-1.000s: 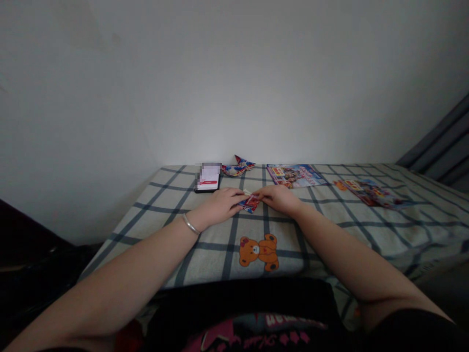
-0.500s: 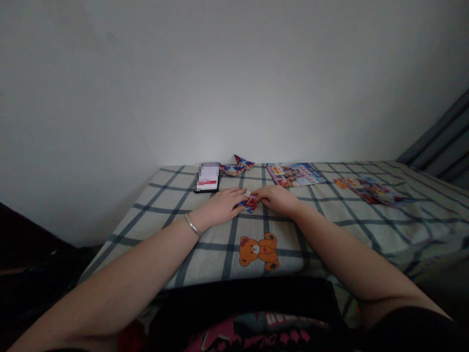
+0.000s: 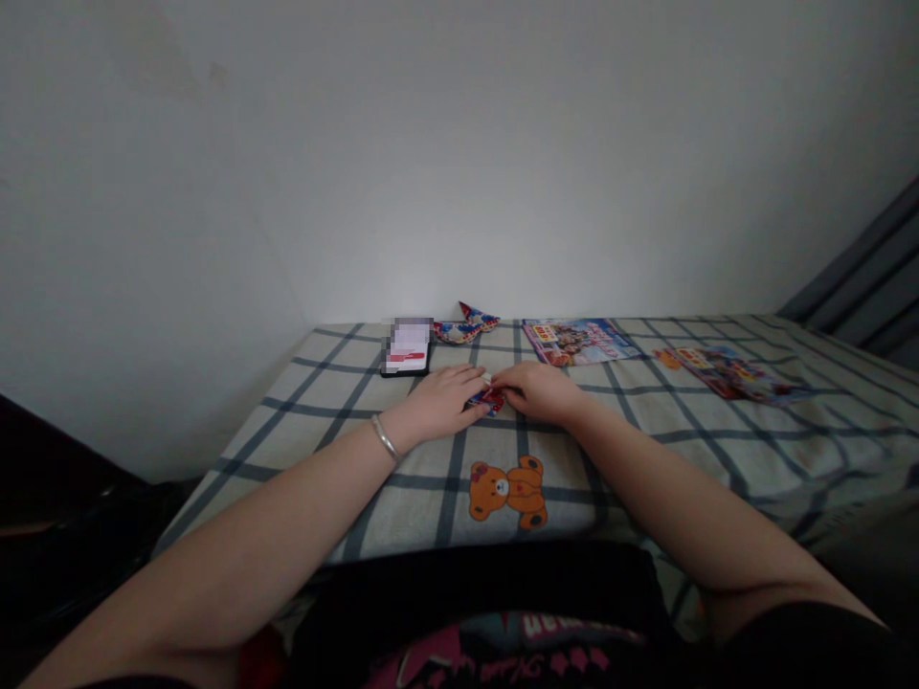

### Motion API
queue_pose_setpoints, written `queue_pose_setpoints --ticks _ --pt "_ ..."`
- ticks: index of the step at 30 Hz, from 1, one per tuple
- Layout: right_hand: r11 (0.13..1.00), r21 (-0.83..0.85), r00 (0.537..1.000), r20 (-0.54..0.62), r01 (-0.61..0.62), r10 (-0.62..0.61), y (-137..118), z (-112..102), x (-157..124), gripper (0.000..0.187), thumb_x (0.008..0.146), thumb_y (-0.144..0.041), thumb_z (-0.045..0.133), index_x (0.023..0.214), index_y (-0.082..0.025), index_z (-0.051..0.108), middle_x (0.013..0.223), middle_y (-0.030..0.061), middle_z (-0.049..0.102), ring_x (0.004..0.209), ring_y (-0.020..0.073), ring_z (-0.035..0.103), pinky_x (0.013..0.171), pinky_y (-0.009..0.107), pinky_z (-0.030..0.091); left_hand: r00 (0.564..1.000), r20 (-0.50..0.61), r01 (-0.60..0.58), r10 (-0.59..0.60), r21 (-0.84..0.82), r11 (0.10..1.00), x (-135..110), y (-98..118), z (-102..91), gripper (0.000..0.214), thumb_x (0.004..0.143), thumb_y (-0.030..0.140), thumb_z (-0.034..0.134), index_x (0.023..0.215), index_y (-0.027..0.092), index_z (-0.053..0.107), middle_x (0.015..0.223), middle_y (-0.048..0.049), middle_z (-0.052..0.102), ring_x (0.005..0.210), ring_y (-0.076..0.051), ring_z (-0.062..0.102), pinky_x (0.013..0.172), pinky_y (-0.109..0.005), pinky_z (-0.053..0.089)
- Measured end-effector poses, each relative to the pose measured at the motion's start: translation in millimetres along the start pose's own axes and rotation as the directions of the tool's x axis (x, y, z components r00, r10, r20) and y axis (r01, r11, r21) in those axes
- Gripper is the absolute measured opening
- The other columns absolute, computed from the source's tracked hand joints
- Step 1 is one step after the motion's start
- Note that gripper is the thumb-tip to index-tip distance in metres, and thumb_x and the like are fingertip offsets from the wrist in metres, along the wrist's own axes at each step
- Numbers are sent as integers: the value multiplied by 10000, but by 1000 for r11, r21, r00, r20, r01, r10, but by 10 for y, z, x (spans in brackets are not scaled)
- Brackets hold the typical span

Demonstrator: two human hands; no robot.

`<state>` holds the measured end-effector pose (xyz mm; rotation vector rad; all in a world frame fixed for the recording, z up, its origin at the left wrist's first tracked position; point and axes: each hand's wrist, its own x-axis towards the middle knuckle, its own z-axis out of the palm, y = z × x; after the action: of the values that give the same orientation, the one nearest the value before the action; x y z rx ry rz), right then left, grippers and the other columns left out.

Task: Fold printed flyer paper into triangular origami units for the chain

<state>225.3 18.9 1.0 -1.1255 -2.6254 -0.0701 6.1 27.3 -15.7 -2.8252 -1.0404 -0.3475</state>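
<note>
On a checked cloth [image 3: 373, 507], the left hand [image 3: 446, 400] lies over a small piece of folded printed paper [image 3: 495, 400], thumb along its near edge; whether it grips is unclear. The right hand [image 3: 540, 390] pinches the paper's other side, thumb and fingertips close together. A silver bangle [image 3: 386, 440] circles the left wrist. Beyond the left hand lies a phone [image 3: 409, 346], its screen lit (partly pixelated), with a folded patterned paper shape [image 3: 466, 327] just beside it. Two colourful printed sheets [image 3: 583, 342] lie farther right, apart from each other. An orange bear print [image 3: 507, 492] shows nearer the body. A pale wall [image 3: 459, 172] rises behind.
</note>
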Motion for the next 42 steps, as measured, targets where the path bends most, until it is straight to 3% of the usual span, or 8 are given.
queue_pose_setpoints --ticks 8,16,24,32,42 --pt "986 -153 996 57 -64 73 -89 -61 14 296 910 -228 497 1091 -209 730 1121 71 729 1060 234 646 948 328 466 998 -47 34 -32 56 998 51 90 -66 416 1006 412 378 1252 124 552 1325 -151 583 1247 -276 524 1040 -426 403" --pt "945 -288 974 116 -155 195 -194 -182 6 285 915 -288 488 1004 -183 738 1009 112 739 1013 254 640 828 319 476 994 -48 102 -98 97 990 22 86 -10 452 981 432 420 1347 177 500 1372 -80 555 1274 -300 467 1043 -439 385" --pt "919 -337 969 59 -207 240 -238 -199 -17 314 915 -350 483 890 -168 738 974 113 734 990 257 629 776 318 470 990 -56 136 -131 87 987 44 79 108 480 988 442 383 1379 179 469 1414 -76 510 1358 -313 364 1071 -441 365" --pt "888 -328 924 96 -323 371 -277 -203 23 381 913 -476 473 950 -208 742 996 108 730 961 266 655 747 324 490 985 -99 154 -144 104 983 92 126 84 509 941 531 464 1302 179 529 1321 -91 572 1343 -322 379 1050 -447 376" --pt "892 -354 947 47 -282 318 -327 -198 -22 392 902 -489 497 993 -178 717 1040 117 713 1012 258 620 766 307 491 982 -92 170 -163 78 982 98 123 80 525 925 531 486 1300 166 535 1324 -101 566 1335 -321 384 1069 -442 367"
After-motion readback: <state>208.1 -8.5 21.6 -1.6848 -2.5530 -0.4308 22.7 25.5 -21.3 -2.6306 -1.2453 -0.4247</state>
